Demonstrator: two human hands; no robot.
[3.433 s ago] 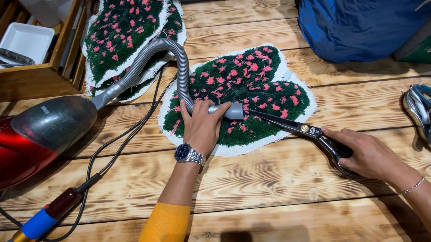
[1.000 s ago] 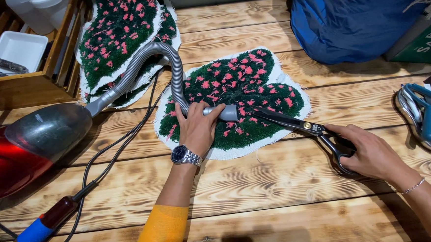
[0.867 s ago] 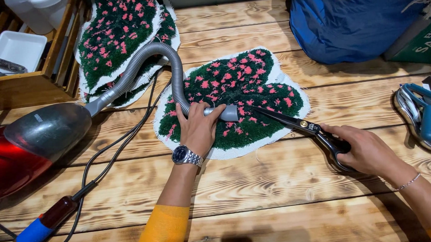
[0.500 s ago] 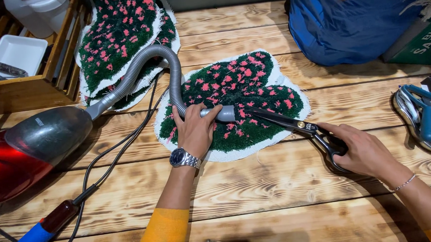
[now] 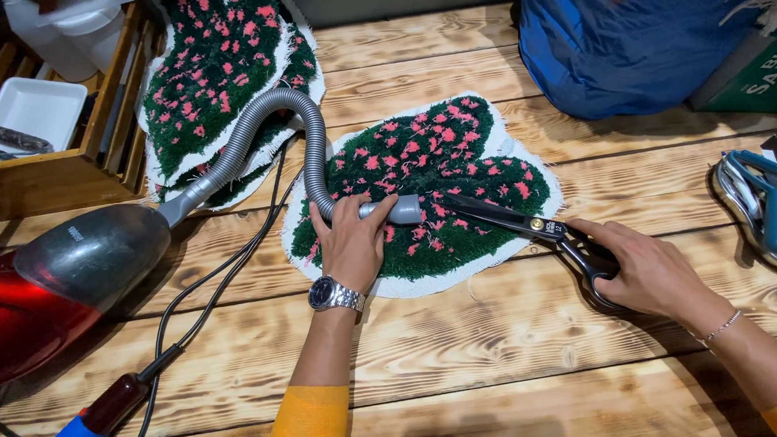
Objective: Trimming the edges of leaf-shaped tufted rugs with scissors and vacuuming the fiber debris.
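— Green tufted rug is lying on the table, the left hand gripping the hose over it.
— The right hand is closing around scissors, blades on the pile; trimming looks underway.

Scissor handles under right-hand fingers; red vacuum cropped left.

Left hand lies palm-down, fingers curled closed; right hand likewise clenched, forearm angled inward.
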